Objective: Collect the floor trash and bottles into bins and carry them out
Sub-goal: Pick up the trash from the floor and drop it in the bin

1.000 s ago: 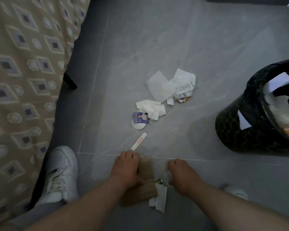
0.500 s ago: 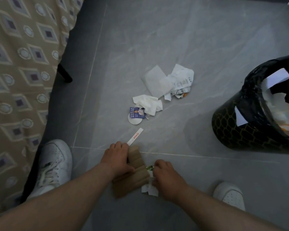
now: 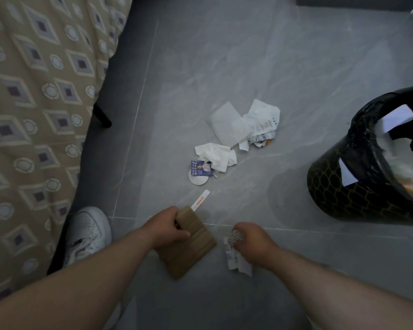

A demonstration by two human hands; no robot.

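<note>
One cardboard piece (image 3: 194,248) — left hand (image 3: 168,226)

Grey tiled floor (image 3: 248,55), white tissue (image 3: 227,126) touching crumpled receipt (image 3: 260,122), crumpled tissue (image 3: 216,154) beside blue card (image 3: 200,168) on round pad (image 3: 197,181), paper strip (image 3: 200,199) nearby, black bin (image 3: 343,186) right, white shoe (image 3: 88,232) left

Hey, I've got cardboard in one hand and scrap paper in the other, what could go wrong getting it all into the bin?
The crumpled paper hangs loose below the right hand, so bits may drop on the way. The bin looks nearly full of paper, so the stiff brown cardboard in the left hand may not settle in and could push trash out. The thin white strip beside the cardboard is easy to overlook.
</note>
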